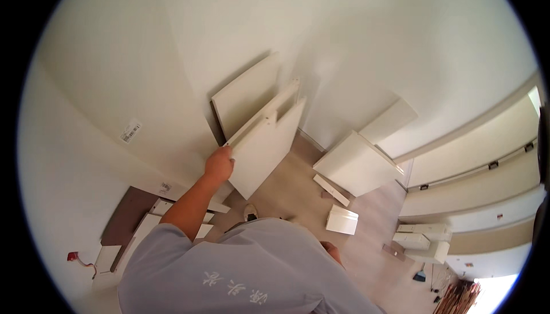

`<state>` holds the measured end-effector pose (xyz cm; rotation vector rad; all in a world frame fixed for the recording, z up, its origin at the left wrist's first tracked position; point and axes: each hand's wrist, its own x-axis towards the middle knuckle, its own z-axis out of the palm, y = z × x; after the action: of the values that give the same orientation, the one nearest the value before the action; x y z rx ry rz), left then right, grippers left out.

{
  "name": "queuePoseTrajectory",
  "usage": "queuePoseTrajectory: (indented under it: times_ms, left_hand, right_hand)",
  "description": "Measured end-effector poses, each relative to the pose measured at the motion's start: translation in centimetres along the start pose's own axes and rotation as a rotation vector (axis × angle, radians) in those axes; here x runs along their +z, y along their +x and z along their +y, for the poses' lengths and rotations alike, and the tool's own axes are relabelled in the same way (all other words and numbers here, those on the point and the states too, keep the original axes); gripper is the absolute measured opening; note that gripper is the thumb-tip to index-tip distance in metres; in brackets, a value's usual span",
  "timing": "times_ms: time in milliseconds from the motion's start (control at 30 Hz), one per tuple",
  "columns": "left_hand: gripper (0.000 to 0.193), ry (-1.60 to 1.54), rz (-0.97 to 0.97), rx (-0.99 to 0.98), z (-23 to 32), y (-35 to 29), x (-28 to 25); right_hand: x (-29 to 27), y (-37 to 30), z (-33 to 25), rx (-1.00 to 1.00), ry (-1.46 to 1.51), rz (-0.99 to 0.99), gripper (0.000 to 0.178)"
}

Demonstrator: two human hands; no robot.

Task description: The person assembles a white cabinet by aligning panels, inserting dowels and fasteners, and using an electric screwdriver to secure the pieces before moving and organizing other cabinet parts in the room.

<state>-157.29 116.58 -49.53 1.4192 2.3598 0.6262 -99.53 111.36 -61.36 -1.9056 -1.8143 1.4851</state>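
Observation:
My left hand (220, 164) is closed around the near upper corner of a white board (266, 156), which stands tilted on edge. A second panel seems to stand close against it, but how many pieces the hand grips is hard to tell. Behind them, another white panel (246, 93) leans on the wall. Low beside my body, part of my right hand (331, 251) shows; its fingers are mostly hidden, and nothing can be made out in it.
A wide white panel (361, 162) leans at the right wall, with a narrow strip (331, 191) and a small glossy white piece (342, 220) on the floor nearby. White boxes (427, 244), a dustpan (420, 274) and wooden strips (458, 298) lie farther right. More boards (148, 225) rest at left.

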Motion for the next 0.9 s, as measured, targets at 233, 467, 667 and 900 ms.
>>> queuePoseTrajectory:
  times_ms: [233, 467, 667, 900]
  left_hand:
    - [0.035, -0.350, -0.111, -0.033, 5.3, -4.7, 1.2]
    - [0.051, -0.227, 0.148, -0.095, 0.2, -2.6, 2.8]
    - [0.071, -0.062, 0.241, -0.188, -3.8, 1.6, 5.4]
    - [0.044, -0.223, 0.117, -0.316, -4.9, 3.2, 6.2]
  right_hand:
    - [-2.9, 9.2, -21.5, -0.414, -0.345, -0.111, 0.058]
    - [-0.6, 13.7, -34.5, -0.654, -0.645, -0.369, 0.078]
    - [0.4, 15.8, -33.0, -0.826, -0.729, -0.359, 0.067]
    - [0.7, 15.5, -35.8, -0.724, -0.818, -0.408, 0.071]
